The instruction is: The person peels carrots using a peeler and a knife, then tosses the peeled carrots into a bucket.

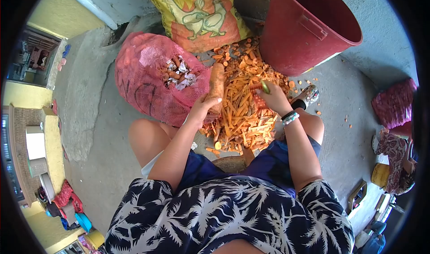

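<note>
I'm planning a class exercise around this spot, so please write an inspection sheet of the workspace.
Surface: grey floor, cracked left of the pink mesh sack
Job's things: large orange root, heap of orange strips
Clutter: loose bits scattered around the red bin
Grip: left hand around root; right hand holding something green, type unclear
Cables: nothing seen
Surroundings: bird-printed sack, wall beyond bin

Carrot [217,81]: lg, thick, orange w/ brownish patches; long axis pointing away fr. body, near end in L hand [207,108].
Green tool [265,87]: slim, mostly hidden in R hand [274,98], above pile; working end unclear.
Orange pcs [239,106]: cut, mostly long strips, some rnd slices; heaped on flr betw. knees & beyond.
</note>
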`<state>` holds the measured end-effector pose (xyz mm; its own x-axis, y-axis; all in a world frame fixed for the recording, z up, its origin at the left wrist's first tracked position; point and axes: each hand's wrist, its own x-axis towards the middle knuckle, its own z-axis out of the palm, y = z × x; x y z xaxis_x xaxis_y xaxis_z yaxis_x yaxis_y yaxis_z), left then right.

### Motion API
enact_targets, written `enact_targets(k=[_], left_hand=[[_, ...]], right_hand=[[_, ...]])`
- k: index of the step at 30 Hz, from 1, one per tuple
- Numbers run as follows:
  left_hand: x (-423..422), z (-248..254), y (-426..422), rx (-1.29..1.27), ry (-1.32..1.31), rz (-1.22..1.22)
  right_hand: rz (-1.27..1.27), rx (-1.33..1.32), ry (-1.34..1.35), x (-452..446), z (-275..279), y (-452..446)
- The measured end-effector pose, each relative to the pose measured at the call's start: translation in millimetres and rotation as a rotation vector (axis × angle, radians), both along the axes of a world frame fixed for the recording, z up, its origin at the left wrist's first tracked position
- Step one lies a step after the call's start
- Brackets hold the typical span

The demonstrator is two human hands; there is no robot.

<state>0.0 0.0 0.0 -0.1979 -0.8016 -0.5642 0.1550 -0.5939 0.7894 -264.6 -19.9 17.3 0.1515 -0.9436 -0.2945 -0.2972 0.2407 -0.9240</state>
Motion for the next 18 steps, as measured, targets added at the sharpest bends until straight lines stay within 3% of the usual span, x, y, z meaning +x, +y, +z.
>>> enact_targets(k=[2,3,5,8,14,18], left_hand=[[0.1,10.5,1.8,0.024,-0.058,-0.054],[-7.4,2.5,4.8,0.028,-0.016,-0.053],[-3.2,1.3,7.2,-0.224,-0.102,-0.084],[6.5,1.3,7.0,-0.375,-0.208,-0.192],[12.0,22.9,7.3,-0.403,-0.377,-0.321],[11.3,31.0,5.9,-0.458,-0.438,-0.345]], right_hand=[[0.178,-0.12,0.337,1.5,-14.6,-3.9],[0.184,-0.112,0.378,-4.7,-7.8,-3.2],[0.234,-0.194,0.295,1.8,-0.8,-4.1],[0.243,-0.178,0.136,2.3,2.8,-3.0],[0.261,-0.168,0.292,8.7,13.4,2.4],[0.254,-0.193,0.198,9.1,1.0,1.2]])
